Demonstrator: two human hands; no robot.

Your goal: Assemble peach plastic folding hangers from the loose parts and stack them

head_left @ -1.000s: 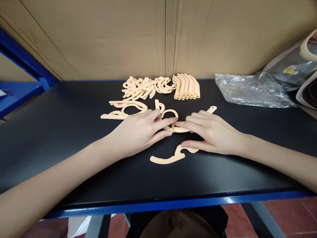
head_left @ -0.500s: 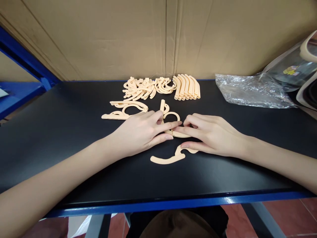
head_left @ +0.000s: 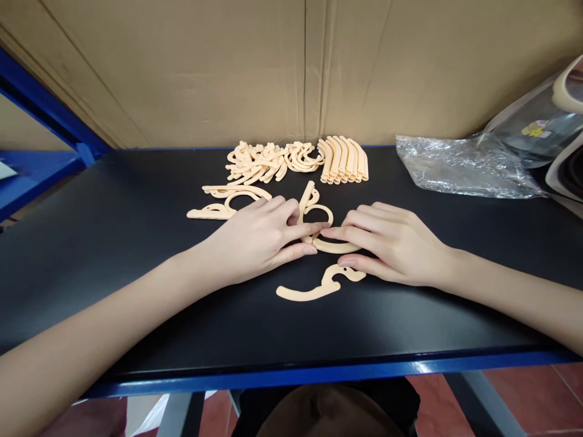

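In the middle of the table a cream plastic folding hanger (head_left: 337, 247), with a ring and a hooked arm, lies between my hands. My left hand (head_left: 273, 233) holds it at the joint, thumb and index finger on either side and the other fingers curled. From the other side, my right hand (head_left: 392, 243) holds its right arm, index finger stretched toward the joint. The arm's far end is hidden under that hand. A loose curved hanger arm (head_left: 307, 294) lies nearer me, just below my right thumb. Another hanger (head_left: 209, 212) is partly covered behind my left hand.
At the back of the black table (head_left: 182, 334) lie a pile of small hooked pieces (head_left: 255, 161), several curved pieces (head_left: 300, 156) and a neat stack of curved tubes (head_left: 344, 159). A clear plastic bag (head_left: 464, 167) is at right. Cardboard (head_left: 204, 73) stands behind.
The hanger has turned slightly, its upright arm now leaning further right. My right hand has shifted a little up, and more of the loose arm shows below its thumb.
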